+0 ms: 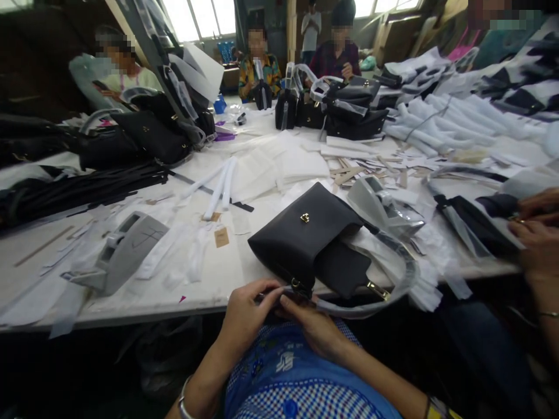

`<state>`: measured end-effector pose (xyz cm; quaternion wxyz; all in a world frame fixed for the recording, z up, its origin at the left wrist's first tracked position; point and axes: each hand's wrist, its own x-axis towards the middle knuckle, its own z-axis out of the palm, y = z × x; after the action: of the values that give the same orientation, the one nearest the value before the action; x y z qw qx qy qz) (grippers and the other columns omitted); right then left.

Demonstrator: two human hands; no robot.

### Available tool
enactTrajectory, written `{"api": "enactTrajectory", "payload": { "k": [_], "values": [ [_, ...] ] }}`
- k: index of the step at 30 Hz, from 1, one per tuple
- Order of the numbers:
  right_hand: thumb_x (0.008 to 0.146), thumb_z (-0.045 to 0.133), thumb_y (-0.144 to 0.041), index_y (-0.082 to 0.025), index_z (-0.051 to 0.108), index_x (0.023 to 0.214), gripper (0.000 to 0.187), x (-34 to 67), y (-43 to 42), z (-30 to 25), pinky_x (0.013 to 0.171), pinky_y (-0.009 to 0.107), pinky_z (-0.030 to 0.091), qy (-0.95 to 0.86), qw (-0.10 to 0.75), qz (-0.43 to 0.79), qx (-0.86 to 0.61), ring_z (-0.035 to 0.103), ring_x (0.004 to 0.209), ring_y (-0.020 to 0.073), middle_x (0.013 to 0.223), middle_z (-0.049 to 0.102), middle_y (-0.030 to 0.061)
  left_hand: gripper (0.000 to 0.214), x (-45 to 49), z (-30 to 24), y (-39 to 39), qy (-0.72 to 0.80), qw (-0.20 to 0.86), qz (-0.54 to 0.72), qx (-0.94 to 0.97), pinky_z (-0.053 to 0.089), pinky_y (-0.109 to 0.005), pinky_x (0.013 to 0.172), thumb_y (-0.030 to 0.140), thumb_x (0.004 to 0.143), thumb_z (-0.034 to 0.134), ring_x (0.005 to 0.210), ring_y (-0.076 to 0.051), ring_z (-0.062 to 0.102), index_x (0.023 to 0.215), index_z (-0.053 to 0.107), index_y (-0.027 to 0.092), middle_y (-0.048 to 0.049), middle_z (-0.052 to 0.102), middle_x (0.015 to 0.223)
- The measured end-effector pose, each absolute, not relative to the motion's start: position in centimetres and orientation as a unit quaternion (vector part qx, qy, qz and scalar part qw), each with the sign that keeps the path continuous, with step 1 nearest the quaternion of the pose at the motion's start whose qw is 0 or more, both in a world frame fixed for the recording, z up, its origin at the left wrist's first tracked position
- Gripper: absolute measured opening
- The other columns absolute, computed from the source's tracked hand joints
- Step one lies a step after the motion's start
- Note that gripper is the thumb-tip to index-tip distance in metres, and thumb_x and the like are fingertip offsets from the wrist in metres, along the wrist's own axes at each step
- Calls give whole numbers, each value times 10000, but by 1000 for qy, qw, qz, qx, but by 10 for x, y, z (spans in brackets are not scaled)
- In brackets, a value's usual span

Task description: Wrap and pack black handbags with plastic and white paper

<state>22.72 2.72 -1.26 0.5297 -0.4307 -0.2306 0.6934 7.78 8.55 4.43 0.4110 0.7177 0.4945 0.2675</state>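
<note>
Workroom with bright windows (213,18) and a long pale worktable (209,294), by whose near edge both hands were placed; by the left hand (253,308), the end of a plastic-wrapped strap (362,309) was pinched between thumb and fingertips; by the right hand (312,320), just beside it, the same strap was gripped, thumb uppermost, the curled fingers being partly hidden; the strap was looped away to the right, and a gold-coloured clip (378,290) was seen inside the loop.

Directly beyond the hands, a black handbag (288,235) was set tilted at the table's near edge, its flap adorned with a gold-coloured clasp (304,217); to its left, a small brown tag (221,237) was laid flat, and farther left a grey tape dispenser (131,250) was stood, marked with dark lines; just behind the handbag's right side, a second dispenser (379,203) was partly covered by clear film.

Farther out, white sheets (301,163) were spread mid-table; black strips (87,189) were bundled at left, with black bags (148,137) heaped behind; at right, white wrapped rolls (463,122) were piled; near the right edge, a dark wrapped piece (465,218) was handled by a co-worker's hands (539,227); across the table, further co-workers (338,61) were seated, more bags (353,110) being stacked before them.
</note>
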Motion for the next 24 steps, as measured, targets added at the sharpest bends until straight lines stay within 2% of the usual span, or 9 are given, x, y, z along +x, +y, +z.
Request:
{"api": "enactTrajectory", "payload": {
  "k": [5,8,11,13,18,21,24],
  "values": [
    [738,834,-386,-202,719,1035,367,223,29,-13,971,433,527,-173,593,695,-368,643,1115,263,1139,717,67,122,84,47,84,478,323,295,762,497,-294,810,334,895,648,871,-206,672,898,753,271,-21,737,915],
    [740,838,-372,-193,730,1011,343,222,27,-16,873,364,550,-153,605,688,-371,657,1043,233,1080,725,61,152,82,49,84,472,315,278,775,491,-295,793,366,908,630,872,-207,660,927,750,274,-33,721,935],
    [733,845,-374,-168,734,893,282,220,25,-18,727,265,529,-151,605,668,-406,662,860,172,888,723,34,183,73,48,83,495,294,243,780,479,-293,759,397,849,709,825,-199,651,984,745,278,-23,718,947],
    [723,852,-380,-158,725,813,271,219,25,-20,669,240,506,-162,611,658,-410,638,754,143,768,689,11,182,67,46,83,501,287,235,782,471,-286,715,391,822,741,759,-183,635,952,749,264,-16,711,899],
    [760,790,-509,-174,742,913,372,223,26,-28,819,345,545,-211,614,659,-381,677,807,186,877,728,37,143,65,35,77,449,314,293,783,483,-258,667,338,877,689,755,-159,630,943,761,234,-31,676,866],
    [783,719,-612,-174,741,750,440,233,27,-30,837,368,525,-313,562,589,-489,686,741,213,714,722,43,123,68,26,70,401,300,336,798,495,-233,651,262,894,676,749,-138,628,973,764,233,-23,648,828],
    [776,687,-669,-189,712,622,505,241,30,-26,808,344,511,-378,525,535,-543,669,651,204,580,677,28,196,70,20,63,344,241,377,825,513,-211,665,162,905,648,753,-118,627,1061,747,228,-21,638,835]
  ]
}}
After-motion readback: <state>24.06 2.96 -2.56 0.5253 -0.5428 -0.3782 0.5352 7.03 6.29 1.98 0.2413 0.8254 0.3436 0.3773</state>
